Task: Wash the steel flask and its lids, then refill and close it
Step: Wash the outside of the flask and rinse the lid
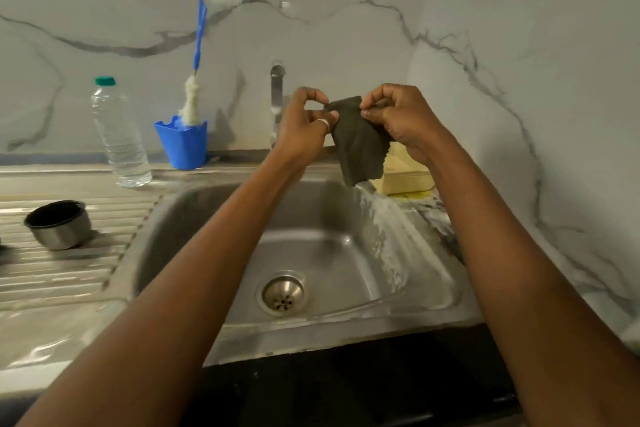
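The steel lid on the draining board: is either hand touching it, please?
No; the steel lid lies apart on the draining board, while the left hand and right hand pinch a dark cloth.

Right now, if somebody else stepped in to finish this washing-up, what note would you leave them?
The left hand and right hand each pinch a top corner of the dark scrub pad, hanging over the sink.
One steel lid sits on the drainboard, left; flask out of view.
Bottle brush stands in the blue holder, water bottle beside it.
Cannot tell what is washed.
Left: scrub, rinse, refill, close.
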### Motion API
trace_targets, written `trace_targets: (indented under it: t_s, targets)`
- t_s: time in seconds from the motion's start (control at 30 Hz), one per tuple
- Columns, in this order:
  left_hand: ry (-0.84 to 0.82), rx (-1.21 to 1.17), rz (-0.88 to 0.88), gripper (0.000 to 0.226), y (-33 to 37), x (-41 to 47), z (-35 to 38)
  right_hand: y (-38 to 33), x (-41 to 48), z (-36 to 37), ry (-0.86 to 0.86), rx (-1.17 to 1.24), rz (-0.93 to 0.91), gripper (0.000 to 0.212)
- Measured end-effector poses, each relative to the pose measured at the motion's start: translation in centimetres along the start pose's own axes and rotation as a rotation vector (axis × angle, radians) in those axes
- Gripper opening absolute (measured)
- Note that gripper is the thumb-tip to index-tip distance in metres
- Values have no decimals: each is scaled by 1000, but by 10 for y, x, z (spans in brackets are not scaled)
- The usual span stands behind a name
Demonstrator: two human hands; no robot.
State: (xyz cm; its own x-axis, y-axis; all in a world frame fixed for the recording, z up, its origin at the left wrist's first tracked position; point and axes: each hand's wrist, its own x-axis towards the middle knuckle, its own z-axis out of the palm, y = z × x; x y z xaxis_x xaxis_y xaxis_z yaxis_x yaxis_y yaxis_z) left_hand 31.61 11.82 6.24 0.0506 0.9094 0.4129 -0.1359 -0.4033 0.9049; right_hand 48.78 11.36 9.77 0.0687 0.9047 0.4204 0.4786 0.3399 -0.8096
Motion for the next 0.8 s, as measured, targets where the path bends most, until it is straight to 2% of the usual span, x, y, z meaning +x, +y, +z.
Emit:
trace_targets:
  t_s: [0.1,0.27,0.4,0.5,0.63,0.73,0.8]
  targets:
    - [3,32,12,16,-10,25,38,14,19,-22,38,-34,7,26]
    - [-103,-2,-127,23,-26,58,78,39,53,-47,31,-31,121,26]
    - [-213,59,-188,56,-51,74,95,49,73,-51,-77,-184,183,28]
    - [-239,119,-244,59,-70,91,103,60,87,-48,-89,-332,205,31]
    - [-331,393,-268,34,-93,115,112,85,106,-37,-196,-558,271,34]
    - [-321,847,-110,34,-109,128,117,110,115,-28,-253,-639,298,28]
    - [-277,1046,12,34,-113,130,117,119,116,-23,-261,-636,302,29]
